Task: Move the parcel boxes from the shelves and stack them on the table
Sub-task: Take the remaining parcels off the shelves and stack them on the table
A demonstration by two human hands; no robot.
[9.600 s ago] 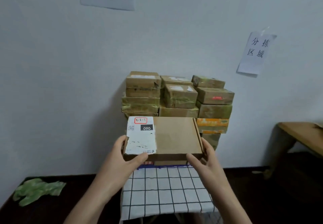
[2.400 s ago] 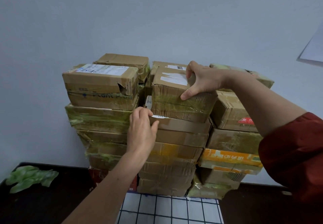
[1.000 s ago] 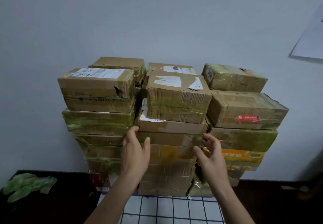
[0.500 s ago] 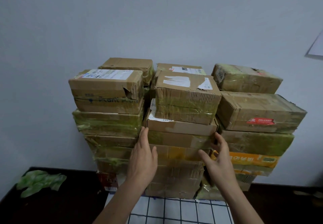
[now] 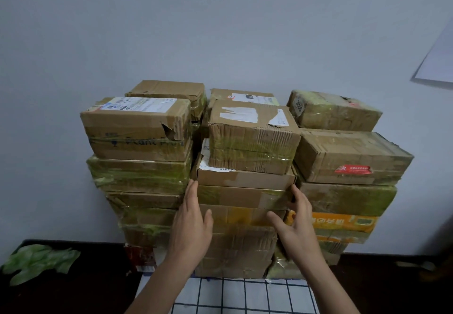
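Either side of middle box stack (image 5: 241,198): left hand (image 5: 191,228), right hand (image 5: 297,228) raised, fingers extended, each grip released.

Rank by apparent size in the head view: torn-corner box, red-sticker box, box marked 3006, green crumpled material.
1. red-sticker box and torn-corner box: too alike to rank
2. box marked 3006
3. green crumpled material, smallest

The number 3006 is being displayed on a label (image 5: 299,107) on the top right box (image 5: 340,115); other print is being blurred.
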